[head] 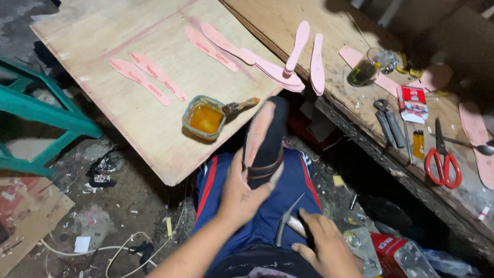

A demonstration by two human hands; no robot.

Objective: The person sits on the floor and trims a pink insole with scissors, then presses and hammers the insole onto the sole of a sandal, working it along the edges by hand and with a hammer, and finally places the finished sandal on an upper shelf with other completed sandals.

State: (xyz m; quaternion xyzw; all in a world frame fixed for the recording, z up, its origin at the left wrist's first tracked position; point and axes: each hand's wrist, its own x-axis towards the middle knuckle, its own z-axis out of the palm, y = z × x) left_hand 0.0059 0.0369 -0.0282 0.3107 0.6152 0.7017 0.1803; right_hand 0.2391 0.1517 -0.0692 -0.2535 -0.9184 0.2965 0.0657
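My left hand (pixel 243 191) grips a black shoe form (pixel 267 139) with a pink insole laid on its upturned sole, held over my lap in blue trousers with red stripes. My right hand (pixel 323 246) rests on a hammer (pixel 287 222) lying on my right thigh, fingers around its handle. A glass container of amber glue (pixel 205 118) stands on the wooden board (pixel 154 134) just ahead, with a brush (pixel 241 106) resting on its rim.
Pink insoles (pixel 146 77) lie spread over the board and the workbench (pixel 329 98). On the bench are red scissors (pixel 442 159), pliers (pixel 388 121), a lighter (pixel 419 143), a small red box (pixel 412 102) and a glass (pixel 366 69). A green stool (pixel 41 110) stands left.
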